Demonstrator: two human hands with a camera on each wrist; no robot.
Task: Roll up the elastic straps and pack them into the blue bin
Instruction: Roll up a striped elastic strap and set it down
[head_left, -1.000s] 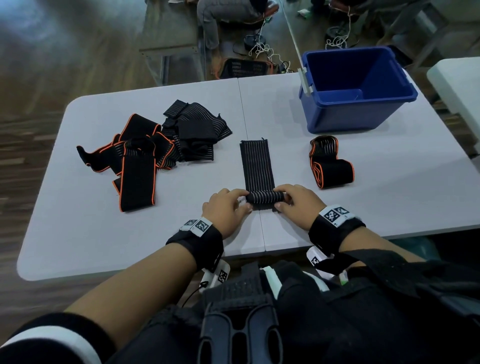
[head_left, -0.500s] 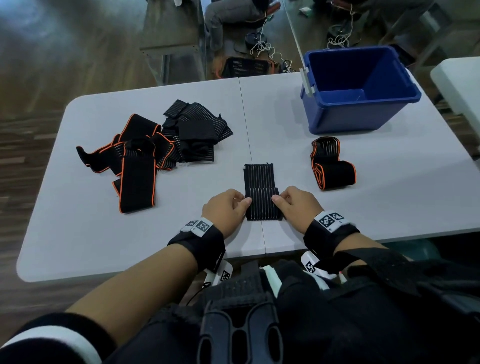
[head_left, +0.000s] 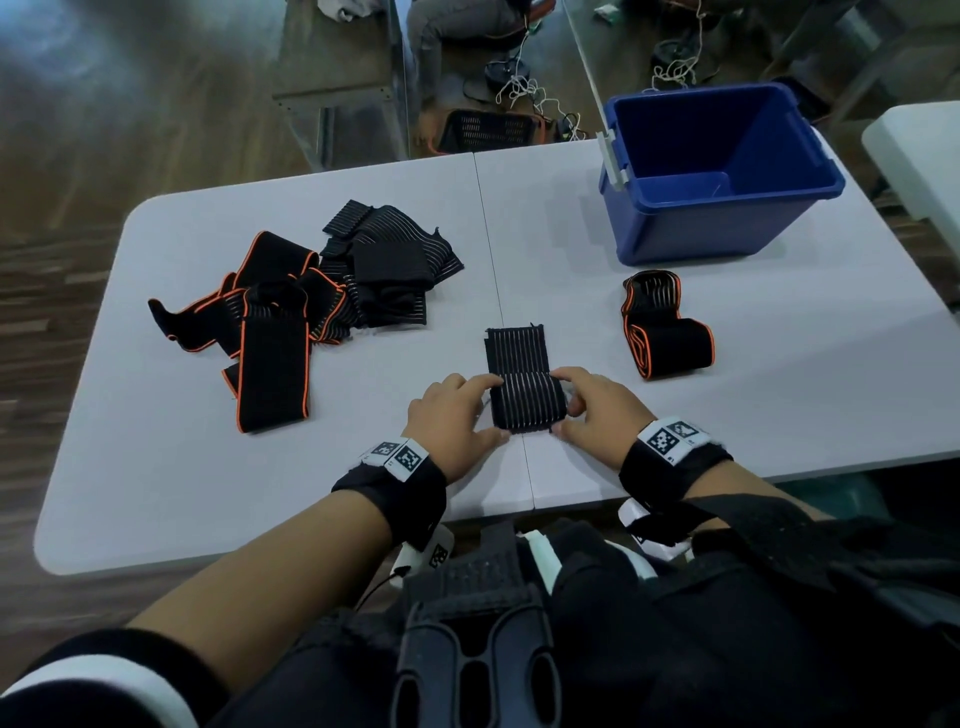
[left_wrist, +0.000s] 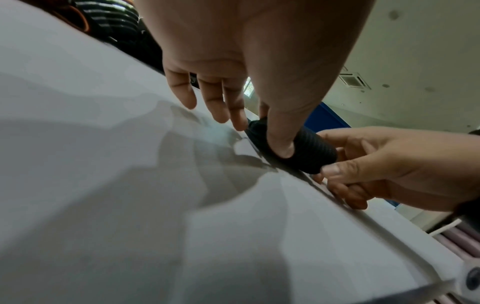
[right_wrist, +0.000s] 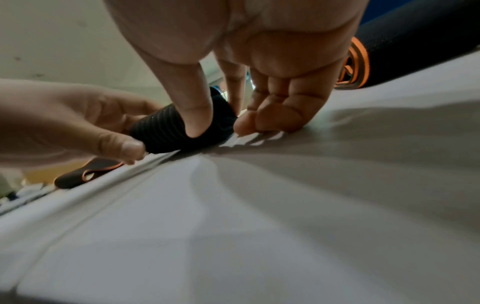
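Note:
A black ribbed strap (head_left: 523, 384) lies at the table's near middle, its near part wound into a thick roll (left_wrist: 306, 152) and a short flat tail (head_left: 515, 349) still stretched away from me. My left hand (head_left: 457, 422) pinches the roll's left end between thumb and fingers, thumb on the near side. My right hand (head_left: 592, 410) pinches the right end (right_wrist: 166, 131) the same way. The blue bin (head_left: 717, 176) stands at the far right and looks empty.
An orange-edged rolled strap (head_left: 665, 332) lies right of my hands, in front of the bin. A heap of loose black and orange-edged straps (head_left: 311, 306) covers the table's left half. The white table's (head_left: 156, 467) near edge runs just under my wrists.
The flat tail has grown much shorter and the roll thicker. Both hands have kept hold of the roll's ends.

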